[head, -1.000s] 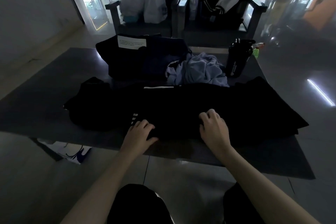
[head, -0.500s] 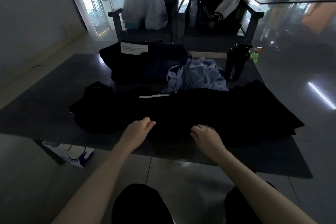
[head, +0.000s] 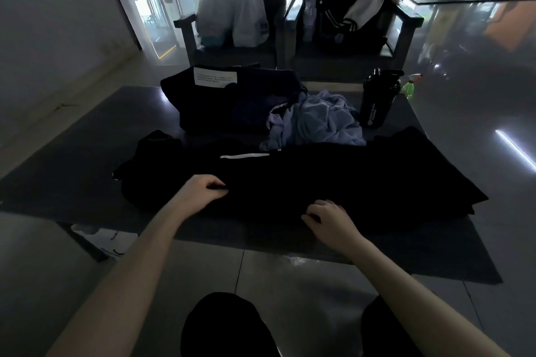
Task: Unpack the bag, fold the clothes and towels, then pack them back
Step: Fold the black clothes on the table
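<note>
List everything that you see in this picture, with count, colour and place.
table: 1, dark grey, centre
garment: 1, black, spread across the table's near part
bag: 1, dark, white label, table's far side
cloth: 1, light blue, crumpled beside the bag
shaker: 1, black, table's far right
spray bottle: 1, green, behind the shaker
chairs: 2, dark, beyond the table
plastic bags: several, white, left chair
jacket: 1, black and white, right chair
left hand: 1, pinches the garment
right hand: 1, grips the garment's near edge
</note>
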{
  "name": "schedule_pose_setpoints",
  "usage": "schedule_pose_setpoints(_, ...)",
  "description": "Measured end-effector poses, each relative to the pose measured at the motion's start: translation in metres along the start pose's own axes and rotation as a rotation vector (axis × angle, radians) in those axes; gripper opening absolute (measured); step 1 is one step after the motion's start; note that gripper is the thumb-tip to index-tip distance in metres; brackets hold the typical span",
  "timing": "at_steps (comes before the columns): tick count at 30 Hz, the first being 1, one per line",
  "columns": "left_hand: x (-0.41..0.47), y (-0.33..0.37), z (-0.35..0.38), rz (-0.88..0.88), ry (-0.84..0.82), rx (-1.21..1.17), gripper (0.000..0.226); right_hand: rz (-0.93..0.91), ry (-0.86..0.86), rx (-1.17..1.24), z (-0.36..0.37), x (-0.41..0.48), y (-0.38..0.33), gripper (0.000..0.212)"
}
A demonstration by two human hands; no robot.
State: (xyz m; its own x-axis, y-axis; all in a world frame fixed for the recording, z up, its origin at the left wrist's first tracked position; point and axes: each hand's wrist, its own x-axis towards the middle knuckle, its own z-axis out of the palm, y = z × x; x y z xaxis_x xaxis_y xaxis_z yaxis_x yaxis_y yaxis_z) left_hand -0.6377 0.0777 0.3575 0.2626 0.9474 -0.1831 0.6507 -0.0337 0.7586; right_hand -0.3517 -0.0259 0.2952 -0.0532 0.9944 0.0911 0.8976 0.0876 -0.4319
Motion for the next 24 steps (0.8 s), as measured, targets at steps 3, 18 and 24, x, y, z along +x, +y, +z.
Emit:
schedule_pose_setpoints(3, 0.013, 0.002, 0.009, -0.149, 0.142, -0.105, 0.020, 0.017, 0.026, 0.033, 0.001, 0.001, -0.003, 0.023)
schedule_pose_setpoints(18, -0.012, -0.007, 0.114, 0.228, -0.005, 0.745, 0.050, 0.069, -0.049, 0.068, 0.004, -0.012, -0.016, 0.019)
schedule_pose_setpoints(24, -0.007, -0.009, 0.101, 0.251, 0.050, 0.802, 0.047, 0.053, -0.061, 0.067, -0.007, -0.022, -0.012, 0.024)
